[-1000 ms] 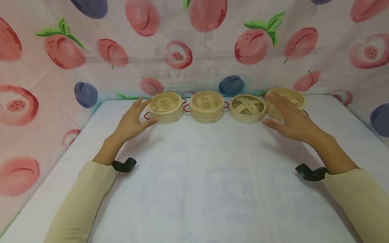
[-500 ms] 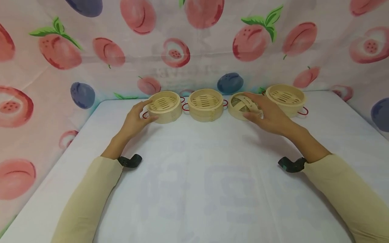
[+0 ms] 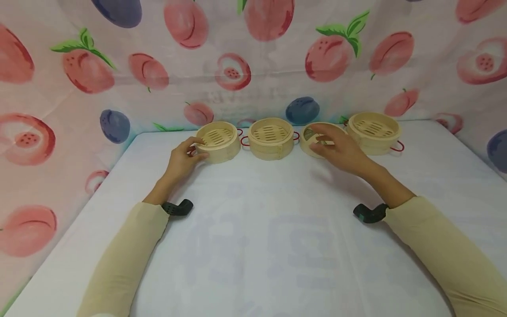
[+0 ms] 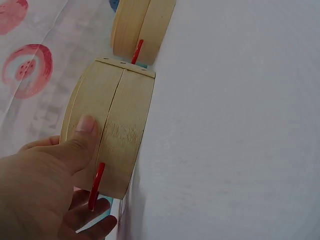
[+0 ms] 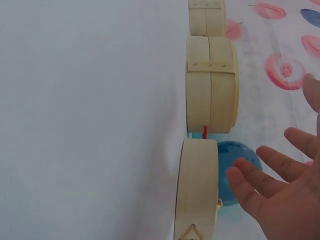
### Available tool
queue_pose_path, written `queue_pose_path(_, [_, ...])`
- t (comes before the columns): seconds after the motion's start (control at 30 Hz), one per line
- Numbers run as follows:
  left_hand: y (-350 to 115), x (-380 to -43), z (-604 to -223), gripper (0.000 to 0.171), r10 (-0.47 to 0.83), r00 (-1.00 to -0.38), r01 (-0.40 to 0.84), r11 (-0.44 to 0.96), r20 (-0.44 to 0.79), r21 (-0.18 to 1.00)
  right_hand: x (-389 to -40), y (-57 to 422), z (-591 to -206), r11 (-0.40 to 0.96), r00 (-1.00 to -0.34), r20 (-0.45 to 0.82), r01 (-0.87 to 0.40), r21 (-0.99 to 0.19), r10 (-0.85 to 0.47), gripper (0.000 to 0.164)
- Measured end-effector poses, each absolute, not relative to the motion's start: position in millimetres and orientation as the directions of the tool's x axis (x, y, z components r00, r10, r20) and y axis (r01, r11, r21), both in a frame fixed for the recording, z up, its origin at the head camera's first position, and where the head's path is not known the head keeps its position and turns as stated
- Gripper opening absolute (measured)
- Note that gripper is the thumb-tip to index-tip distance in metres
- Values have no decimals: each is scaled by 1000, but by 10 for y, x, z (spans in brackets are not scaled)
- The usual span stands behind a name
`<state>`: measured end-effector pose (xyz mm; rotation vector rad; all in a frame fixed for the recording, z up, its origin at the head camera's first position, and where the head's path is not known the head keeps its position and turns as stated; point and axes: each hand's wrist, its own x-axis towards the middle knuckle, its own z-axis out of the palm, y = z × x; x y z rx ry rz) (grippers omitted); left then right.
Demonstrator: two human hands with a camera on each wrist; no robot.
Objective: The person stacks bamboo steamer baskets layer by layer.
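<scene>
At the back left, my left hand (image 3: 184, 160) grips a round bamboo steamer basket (image 3: 223, 152) with a slatted floor. In the left wrist view its thumb presses the basket's side wall (image 4: 122, 132), beside a red handle (image 4: 97, 182); other fingertips are hidden behind the wall. My right hand (image 3: 343, 150) hovers over the bamboo steamer lid (image 3: 306, 145), partly covering its woven top. The right wrist view has those fingers (image 5: 270, 187) spread and apart from the lid's rim (image 5: 197, 175).
A second slatted steamer basket (image 3: 271, 149) stands between the left basket and the lid. A third basket (image 3: 374, 138) with red handles stands right of the lid. Behind the row rises a fruit-print cloth (image 3: 261, 99); a white cloth (image 3: 253, 237) covers the table.
My right hand has moved left from the rightmost basket to over the lid. The left hand has come in closer round the left basket. The baskets and lid stand where they were.
</scene>
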<state>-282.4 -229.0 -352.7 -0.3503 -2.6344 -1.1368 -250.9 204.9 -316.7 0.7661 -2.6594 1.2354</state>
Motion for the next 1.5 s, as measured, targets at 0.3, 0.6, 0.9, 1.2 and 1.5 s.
queue_pose_path(0.3, [-2318,-2798,-3504,39,105,-945,301,646,308,702,-2562,1844,-3191,492,-861,291,-483,-725,-417,54])
queue_pose_path(0.6, [-2463,-2758,-3418,34,136,-941,326,615,311,718,-2625,1543,-3117,453,-837,325,-520,-725,-440,55])
queue_pose_path(0.9, [-2455,-2704,-3229,33,190,-917,395,563,352,726,-2676,1276,-3054,400,-812,336,-541,-740,-477,57])
queue_pose_path(1.2, [-2347,-2596,-3005,33,237,-903,430,506,358,748,-2652,1139,-3032,368,-821,325,-517,-773,-470,59])
queue_pose_path(1.5, [-2137,-2462,-2865,34,362,-856,503,421,369,755,-2430,1146,-2885,288,-768,381,-573,-768,-514,60])
